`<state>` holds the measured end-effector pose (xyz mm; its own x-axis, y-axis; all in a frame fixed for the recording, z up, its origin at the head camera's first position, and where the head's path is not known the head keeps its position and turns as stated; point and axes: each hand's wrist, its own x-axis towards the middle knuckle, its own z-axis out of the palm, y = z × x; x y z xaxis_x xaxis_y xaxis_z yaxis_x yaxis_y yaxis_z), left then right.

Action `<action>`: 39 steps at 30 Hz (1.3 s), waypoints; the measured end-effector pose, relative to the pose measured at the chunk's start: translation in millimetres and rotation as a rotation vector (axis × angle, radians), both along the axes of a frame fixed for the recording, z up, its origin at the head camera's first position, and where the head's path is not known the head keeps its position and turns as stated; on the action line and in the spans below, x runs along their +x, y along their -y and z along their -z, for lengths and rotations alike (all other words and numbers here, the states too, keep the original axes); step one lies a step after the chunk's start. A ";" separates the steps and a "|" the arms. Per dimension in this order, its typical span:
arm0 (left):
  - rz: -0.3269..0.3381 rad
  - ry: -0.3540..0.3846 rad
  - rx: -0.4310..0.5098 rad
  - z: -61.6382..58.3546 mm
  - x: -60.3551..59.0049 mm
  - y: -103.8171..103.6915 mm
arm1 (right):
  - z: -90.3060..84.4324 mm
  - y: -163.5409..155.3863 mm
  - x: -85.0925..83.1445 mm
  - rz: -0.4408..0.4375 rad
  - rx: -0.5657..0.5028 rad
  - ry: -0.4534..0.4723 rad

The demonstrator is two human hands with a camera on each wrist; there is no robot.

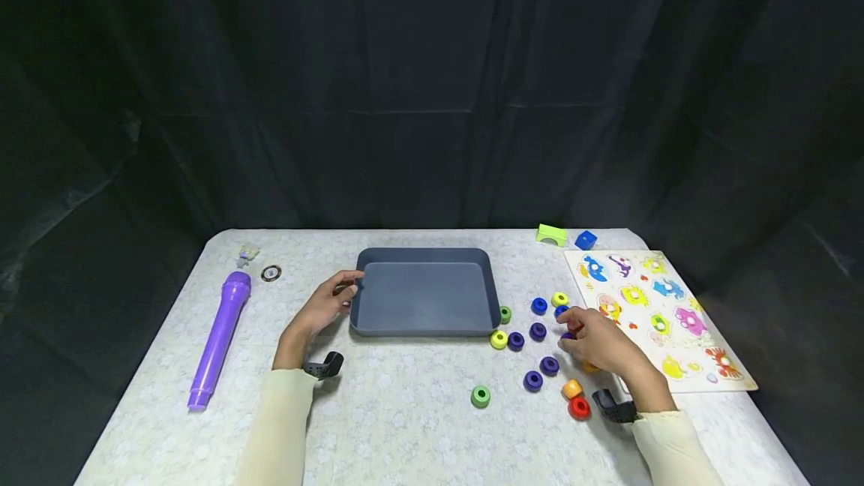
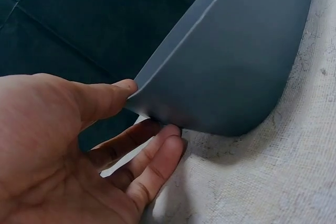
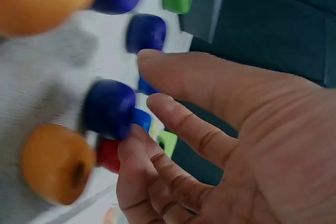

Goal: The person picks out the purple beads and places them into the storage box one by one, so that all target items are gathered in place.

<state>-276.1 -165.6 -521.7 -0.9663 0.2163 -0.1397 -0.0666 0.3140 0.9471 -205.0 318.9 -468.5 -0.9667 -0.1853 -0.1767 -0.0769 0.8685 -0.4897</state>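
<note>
My left hand (image 1: 325, 307) is at the left end of a grey rectangular tray (image 1: 425, 297). In the left wrist view its thumb lies at the rim and curled fingertips press on the outer wall, so it grips the tray's edge. To the right, my right hand (image 1: 601, 340) hovers low over scattered round beads with holes. Thumb and fingers are spread apart around empty space. A dark blue-purple bead (image 3: 109, 108) is right by its fingertips, with an orange bead (image 3: 56, 163) just below. The palm partly hides another orange bead (image 1: 590, 367).
Several purple, blue, yellow and green beads lie between tray and right hand; a red bead (image 1: 579, 407) is nearer me. A picture puzzle board (image 1: 641, 325) lies far right, behind it a green block (image 1: 551, 235) and blue cube (image 1: 586, 240). A purple tube (image 1: 219, 343) lies left.
</note>
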 end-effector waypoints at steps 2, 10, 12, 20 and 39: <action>-0.006 0.003 -0.001 0.6 0.5 0.7 | 6.3 -0.3 1.9 0.001 0.033 -0.022; -0.025 -0.013 0.033 2.7 1.4 0.7 | 21.9 -5.7 8.5 0.134 0.055 -0.048; -0.026 -0.014 0.032 3.6 1.6 0.4 | 25.5 -7.7 11.1 0.166 0.041 -0.048; -0.035 -0.002 0.057 2.3 3.7 -0.5 | 43.4 -13.6 17.7 0.272 -0.020 -0.077; -0.071 -0.014 0.061 7.7 2.4 -3.3 | 1.1 9.3 -0.3 0.260 -0.119 -0.093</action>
